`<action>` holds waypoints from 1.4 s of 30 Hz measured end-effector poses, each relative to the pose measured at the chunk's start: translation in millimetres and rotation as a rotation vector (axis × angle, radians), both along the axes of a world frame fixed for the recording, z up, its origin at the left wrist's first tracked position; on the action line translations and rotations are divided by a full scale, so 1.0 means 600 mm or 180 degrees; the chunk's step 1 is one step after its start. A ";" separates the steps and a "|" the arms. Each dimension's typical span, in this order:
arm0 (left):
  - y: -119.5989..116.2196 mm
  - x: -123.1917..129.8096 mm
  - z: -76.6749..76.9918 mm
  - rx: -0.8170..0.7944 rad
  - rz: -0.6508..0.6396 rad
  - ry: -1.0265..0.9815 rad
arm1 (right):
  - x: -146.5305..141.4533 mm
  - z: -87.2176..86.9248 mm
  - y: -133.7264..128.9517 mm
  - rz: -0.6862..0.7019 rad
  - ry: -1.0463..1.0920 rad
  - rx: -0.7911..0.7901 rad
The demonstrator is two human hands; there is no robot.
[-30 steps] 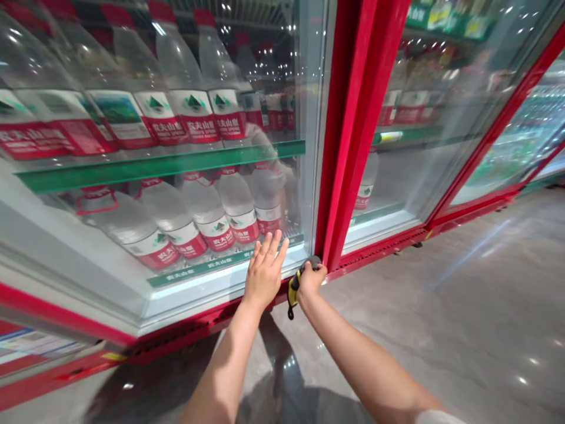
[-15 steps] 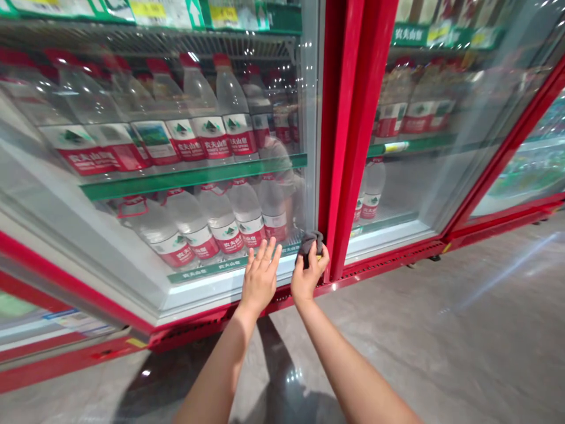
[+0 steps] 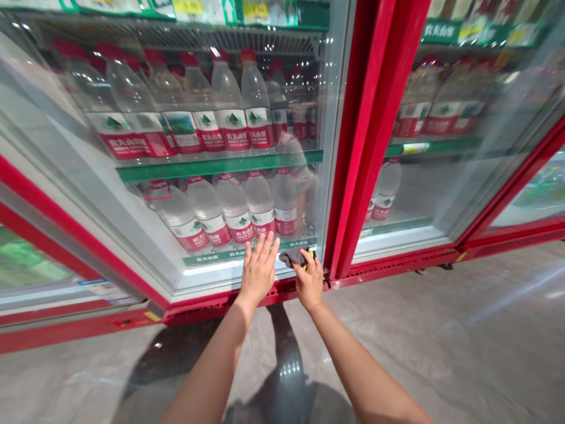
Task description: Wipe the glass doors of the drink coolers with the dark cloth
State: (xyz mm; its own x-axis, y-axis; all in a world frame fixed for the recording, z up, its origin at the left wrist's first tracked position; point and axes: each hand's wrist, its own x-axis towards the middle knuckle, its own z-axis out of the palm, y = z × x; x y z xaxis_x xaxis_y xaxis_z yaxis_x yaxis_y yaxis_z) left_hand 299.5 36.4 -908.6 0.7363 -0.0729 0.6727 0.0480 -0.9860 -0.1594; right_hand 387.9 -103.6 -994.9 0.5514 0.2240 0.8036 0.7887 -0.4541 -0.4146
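Note:
My right hand (image 3: 310,279) holds a dark grey cloth (image 3: 293,257) against the bottom of a glass fridge door (image 3: 291,269), near its right corner. A bit of yellow and black shows at the cloth's edge by the fingers. To its left, my left hand (image 3: 258,270) is held up with its fingers stretched out and nothing in it, at the lower edge of the same door; whether its palm touches the glass is hard to tell. Behind the glass stand large water bottles (image 3: 241,218) with red and white labels.
The red door frame (image 3: 359,147) rises just right of my hands. Another glass door (image 3: 435,194) with bottles behind it lies further right. A green shelf edge (image 3: 220,165) runs across inside the fridge. Grey shiny floor (image 3: 397,330) spreads below, with shadows on it.
My right hand has moved the cloth left along the bottom of the door, away from the red frame. The left hand stays outstretched. The view has shifted a little to the left.

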 end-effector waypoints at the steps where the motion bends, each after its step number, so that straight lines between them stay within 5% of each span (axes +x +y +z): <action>1: 0.001 -0.002 -0.002 -0.0010 0.0015 0.0012 | 0.004 -0.009 -0.007 -0.0062 -0.0049 0.0126; 5: 0.007 -0.006 -0.008 0.0018 0.0071 -0.0140 | 0.022 0.027 0.002 -0.0486 -0.0119 0.0687; 9: 0.014 -0.010 -0.009 -0.0028 0.0181 -0.0454 | 0.017 0.075 0.037 -0.0292 -0.0271 0.0294; 13: 0.021 -0.017 -0.011 -0.0044 0.0162 -0.0330 | 0.023 0.035 0.019 0.0177 -0.0457 -0.0257; 18: 0.020 -0.023 -0.010 -0.0098 0.0137 -0.0178 | 0.018 -0.067 -0.023 -0.0274 0.0349 0.0342; 21: 0.017 -0.023 -0.008 -0.0161 0.0125 -0.0157 | -0.019 -0.104 -0.010 -0.0136 0.0765 0.0419; 27: 0.021 -0.023 -0.015 -0.0100 0.0044 -0.0140 | -0.029 -0.060 0.035 0.0440 0.0791 0.0537; 30: 0.017 -0.029 -0.022 -0.0099 0.0009 -0.0039 | -0.023 -0.048 0.047 -0.0019 0.1546 0.1281; 34: 0.005 -0.042 -0.038 -0.0082 0.0063 0.0117 | -0.044 -0.074 0.086 -0.0984 0.2848 0.2108; 42: 0.005 -0.020 -0.043 0.0216 0.0063 0.0668 | 0.005 -0.072 0.093 -0.0893 0.3103 0.2327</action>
State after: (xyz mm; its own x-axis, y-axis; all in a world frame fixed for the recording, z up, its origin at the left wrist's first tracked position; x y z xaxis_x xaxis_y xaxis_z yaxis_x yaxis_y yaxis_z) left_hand 287.4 39.3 -934.3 0.8615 -0.0969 0.4985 0.0261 -0.9719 -0.2339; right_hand 390.8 -47.6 -1038.2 0.9429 -0.3235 -0.0793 -0.0748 0.0261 -0.9969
